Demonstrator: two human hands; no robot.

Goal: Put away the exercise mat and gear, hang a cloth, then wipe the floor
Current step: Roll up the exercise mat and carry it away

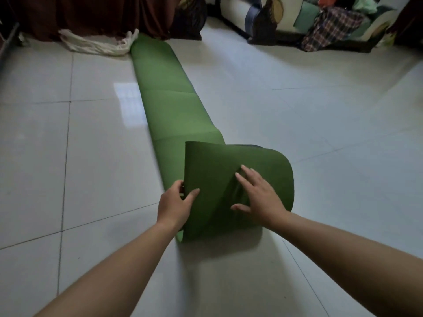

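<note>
My left hand (175, 203) pinching the curled near end of the green mat (174, 106), my right hand (258, 194) flat on it with fingers spread, mat lying along the tiled floor (320, 124), far end touching a white cloth (96, 43) beside a dark curtain (91, 14), sofa (297, 19) with piled clothes (332, 26) well apart.
</note>
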